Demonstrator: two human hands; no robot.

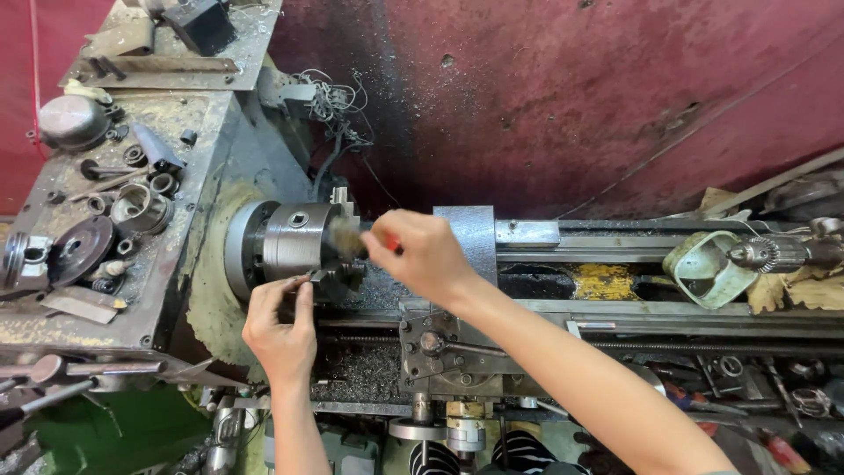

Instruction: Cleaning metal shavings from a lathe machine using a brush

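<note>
A metal lathe fills the view. Its steel chuck [286,242] sits left of centre. My right hand [420,255] is closed around a brush with a red handle; the blurred bristles [345,237] lie against the front of the chuck. My left hand [280,330] is just below the chuck, its fingertips touching the chuck's lower rim. The grey carriage [466,230] stands right behind my right hand.
The headstock top [105,202] at left is littered with gears, rings, bolts and a domed metal cap. The tailstock with a drill chuck [774,253] is at far right on the bed [615,308]. Metal chips lie under the chuck. A dark red wall rises behind.
</note>
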